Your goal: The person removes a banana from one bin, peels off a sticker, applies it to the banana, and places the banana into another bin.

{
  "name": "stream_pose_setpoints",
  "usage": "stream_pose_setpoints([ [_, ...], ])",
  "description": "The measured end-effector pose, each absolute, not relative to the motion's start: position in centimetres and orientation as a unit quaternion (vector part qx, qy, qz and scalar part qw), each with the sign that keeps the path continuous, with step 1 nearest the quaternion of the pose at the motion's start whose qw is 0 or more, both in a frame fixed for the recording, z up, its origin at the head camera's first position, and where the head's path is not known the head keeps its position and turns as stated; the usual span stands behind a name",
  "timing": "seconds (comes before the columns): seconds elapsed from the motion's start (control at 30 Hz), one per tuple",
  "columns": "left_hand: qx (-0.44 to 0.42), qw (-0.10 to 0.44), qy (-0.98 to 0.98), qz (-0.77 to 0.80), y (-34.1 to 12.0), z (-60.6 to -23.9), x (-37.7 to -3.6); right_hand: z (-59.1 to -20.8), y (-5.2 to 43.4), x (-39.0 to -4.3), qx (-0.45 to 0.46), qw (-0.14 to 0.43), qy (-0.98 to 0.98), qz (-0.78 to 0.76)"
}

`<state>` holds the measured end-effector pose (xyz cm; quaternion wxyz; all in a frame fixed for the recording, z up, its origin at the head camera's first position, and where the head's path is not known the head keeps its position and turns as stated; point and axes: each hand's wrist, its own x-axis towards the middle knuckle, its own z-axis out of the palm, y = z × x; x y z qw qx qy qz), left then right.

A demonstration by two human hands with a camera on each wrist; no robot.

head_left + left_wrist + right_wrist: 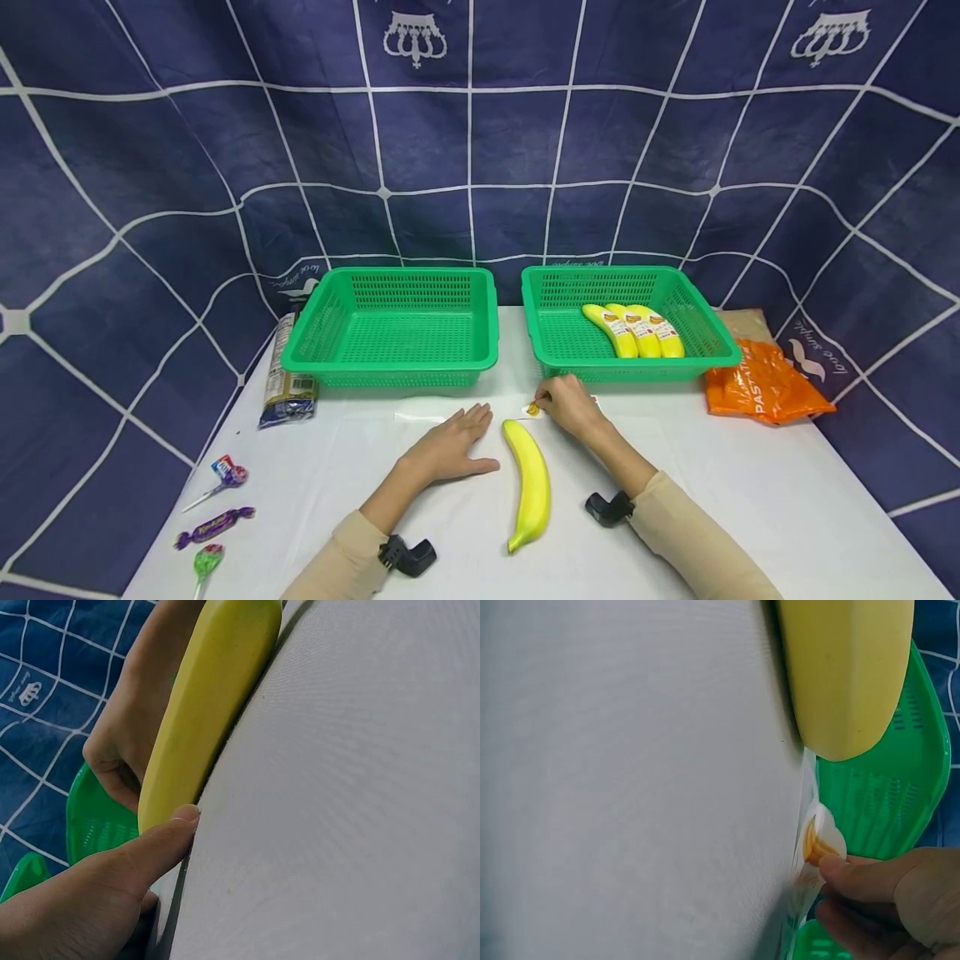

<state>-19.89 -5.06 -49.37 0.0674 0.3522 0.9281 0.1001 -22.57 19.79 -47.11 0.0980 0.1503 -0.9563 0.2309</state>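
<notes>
A single yellow banana (534,487) lies lengthwise on the white table between the two hands. Just beyond its far end, my right hand (572,408) pinches a white sticker (825,838) with a banana picture between thumb and fingers. The sticker's rim stands up from a pale backing strip (420,408) that runs along the table in front of the baskets; whether it is fully off cannot be told. My left hand (453,446) rests palm down left of the banana, fingers straight and spread, fingertips by the strip. In the left wrist view its thumb is beside the banana.
A green basket (412,367) stands back left; another green basket (637,369) at back right holds three labelled bananas (633,332). An orange pasta bag (765,383) lies far right, a food packet (288,375) far left. Lollipops (228,472) and a wrapped candy (215,527) lie front left.
</notes>
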Motion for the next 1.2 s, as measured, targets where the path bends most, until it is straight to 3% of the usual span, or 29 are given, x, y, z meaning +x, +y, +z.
stream_pose_setpoints([
  [0.5,0.349,0.068,0.929,0.104,-5.0,-49.4,-19.9,-46.0,21.2,-21.2,0.159,0.122,-0.941,0.273],
  [0.8,0.334,0.074,0.932,0.118,-4.9,-49.7,-19.9,-45.5,23.0,-20.7,0.116,0.121,-0.928,0.334],
  [1.2,0.323,0.08,0.931,0.147,-5.1,-49.5,-19.9,-44.0,24.3,-20.0,0.081,0.161,-0.913,0.365],
])
